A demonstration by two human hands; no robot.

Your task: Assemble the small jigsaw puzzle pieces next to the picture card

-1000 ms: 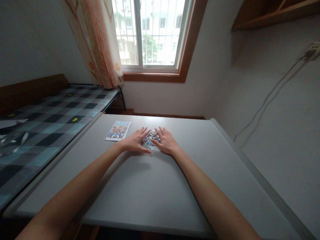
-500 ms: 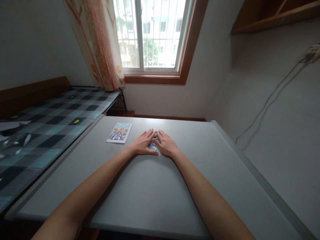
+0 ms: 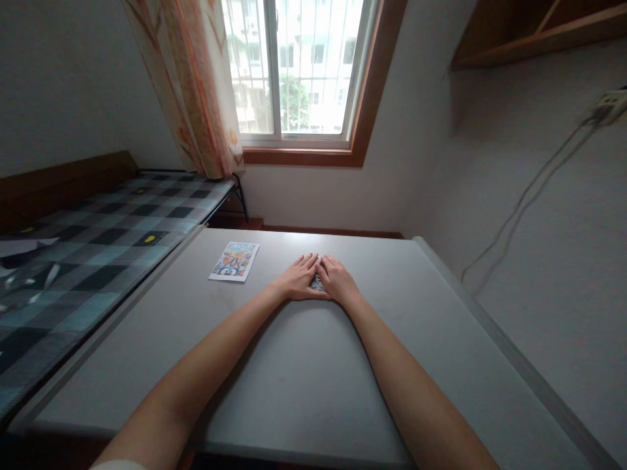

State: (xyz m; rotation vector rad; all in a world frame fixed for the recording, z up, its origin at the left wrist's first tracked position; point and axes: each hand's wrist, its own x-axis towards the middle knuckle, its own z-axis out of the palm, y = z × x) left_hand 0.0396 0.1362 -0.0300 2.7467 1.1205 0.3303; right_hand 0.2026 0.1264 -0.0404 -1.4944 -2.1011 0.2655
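A small heap of jigsaw puzzle pieces (image 3: 317,283) lies on the white table, mostly covered by my hands. My left hand (image 3: 302,279) rests flat along the left of the heap, fingers stretched forward and thumb reaching across its near side. On the other side, my right hand (image 3: 337,277) lies over the pieces with its fingers extended. Both hands are open, and their fingertips come close together at the far end of the heap. Left of them, a colourful printed picture card (image 3: 234,262) with a white border lies flat.
The white table (image 3: 294,378) has a raised edge along its right wall side. A bed (image 3: 98,254) with a checked cover stands at the left. Behind the table is a window (image 3: 294,72) with a curtain (image 3: 196,85). A cable (image 3: 519,202) hangs on the right wall.
Both hands have shifted to the right, moving the puzzle pieces along the table with them. The left hand moved more, so the hands are closer together. The picture card has stayed in place.
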